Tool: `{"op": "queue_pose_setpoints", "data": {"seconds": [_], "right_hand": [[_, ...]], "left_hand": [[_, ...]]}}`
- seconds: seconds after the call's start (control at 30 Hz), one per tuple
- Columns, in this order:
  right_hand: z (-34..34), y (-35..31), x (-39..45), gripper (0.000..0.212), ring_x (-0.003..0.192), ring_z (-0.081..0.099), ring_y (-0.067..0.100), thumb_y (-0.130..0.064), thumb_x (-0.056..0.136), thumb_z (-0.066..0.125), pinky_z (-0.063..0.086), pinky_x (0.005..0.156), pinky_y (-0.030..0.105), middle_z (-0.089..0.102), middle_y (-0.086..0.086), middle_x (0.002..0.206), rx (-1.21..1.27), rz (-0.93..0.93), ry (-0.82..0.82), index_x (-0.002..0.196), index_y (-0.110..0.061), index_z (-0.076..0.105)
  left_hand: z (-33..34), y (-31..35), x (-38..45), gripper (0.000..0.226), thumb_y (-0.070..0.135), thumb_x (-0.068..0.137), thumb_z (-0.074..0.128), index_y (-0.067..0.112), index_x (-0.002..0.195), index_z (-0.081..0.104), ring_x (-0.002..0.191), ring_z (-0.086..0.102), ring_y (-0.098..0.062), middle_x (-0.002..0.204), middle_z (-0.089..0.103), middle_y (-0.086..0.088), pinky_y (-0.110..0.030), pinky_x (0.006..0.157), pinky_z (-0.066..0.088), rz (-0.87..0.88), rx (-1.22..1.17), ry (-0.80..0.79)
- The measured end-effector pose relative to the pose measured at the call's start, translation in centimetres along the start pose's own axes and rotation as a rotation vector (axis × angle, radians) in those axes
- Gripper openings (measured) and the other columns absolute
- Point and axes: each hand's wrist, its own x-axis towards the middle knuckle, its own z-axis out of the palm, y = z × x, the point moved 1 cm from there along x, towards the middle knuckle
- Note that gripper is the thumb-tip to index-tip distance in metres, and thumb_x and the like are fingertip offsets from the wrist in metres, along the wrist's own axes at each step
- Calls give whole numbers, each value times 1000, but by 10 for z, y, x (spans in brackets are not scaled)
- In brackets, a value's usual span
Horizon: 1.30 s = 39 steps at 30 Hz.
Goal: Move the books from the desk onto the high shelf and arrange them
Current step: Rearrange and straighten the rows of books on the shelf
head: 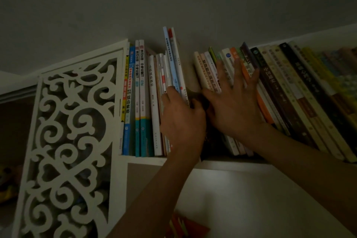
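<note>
I look up at a high white shelf (222, 161) filled with upright books. My left hand (181, 120) grips a few thin tall books (173, 60), light blue and white with a red top, which stick up above the left group of books (142, 98). My right hand (233, 100) lies flat with spread fingers against the spines of the right group of books (289, 91), which leans to the right. A dark gap (193, 91) separates the two groups between my hands.
A white carved fretwork panel (71, 141) closes the shelf's left end. The ceiling is close above the book tops. Below the shelf is a pale wall, with something red (185, 227) at the bottom edge. The room is dim.
</note>
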Motion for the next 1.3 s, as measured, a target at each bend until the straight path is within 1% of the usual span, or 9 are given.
{"op": "queue_pose_setpoints", "data": {"seconds": [0.2,0.33,0.53,0.7,0.83,0.93,1.03,1.13,1.3], "right_hand": [[-4,8,-2,31,137,8,54,-36,74,46,-6,99,72,20,26,152,-4,-2,17,94,-24,66],[-4,12,-5,37,138,7,52,-37,76,35,-2,101,72,18,24,153,-13,14,11,94,-26,65],[-11,10,-6,46,139,8,52,-44,77,28,1,103,71,16,21,154,-2,-12,-10,102,-31,65],[-12,21,-7,47,139,8,51,-46,79,34,-1,104,67,18,22,154,12,-100,-8,117,-34,60],[-12,22,-6,46,139,8,51,-45,79,36,-2,104,65,18,22,154,2,-95,1,117,-33,59],[-11,21,-7,42,139,9,52,-43,81,40,-1,104,66,18,22,154,-6,-99,1,117,-33,60],[-12,16,-8,45,139,12,51,-46,87,34,0,104,66,19,22,153,-19,-82,-20,123,-34,57],[-18,9,-9,54,140,16,46,-50,94,17,1,106,61,21,19,154,-12,-38,-53,143,-34,34],[-17,13,-32,57,142,19,37,-45,98,9,7,111,55,23,14,154,-37,-10,-68,148,-23,23]], "left_hand": [[29,-8,9,58,30,83,61,12,132,36,122,35,-27,132,39,-11,-37,100,30,29,154,9],[37,-9,9,74,36,79,62,16,143,29,119,35,-32,132,37,-17,-43,99,28,137,174,33],[15,-51,12,73,68,85,26,31,147,17,126,21,-24,141,26,-8,-48,105,25,543,301,-100],[9,-55,13,74,67,80,31,39,146,12,139,8,-29,153,14,-10,-63,109,17,518,302,-168],[13,-42,12,80,67,82,44,46,145,0,143,-7,-30,157,-8,-6,-62,110,2,421,400,-246],[16,-36,12,82,66,83,45,47,144,-6,143,-11,-32,156,-19,-5,-61,110,5,390,455,-293],[18,-42,12,79,73,81,30,45,144,-10,143,-16,-31,154,-24,-4,-60,110,-1,390,368,-344],[16,-52,3,69,68,84,6,39,145,-9,142,-18,-19,155,-21,2,-47,110,-14,486,237,-303],[19,-59,-7,59,49,93,3,28,148,-7,142,-18,-9,155,-15,10,-38,116,-8,546,210,-272]]}}
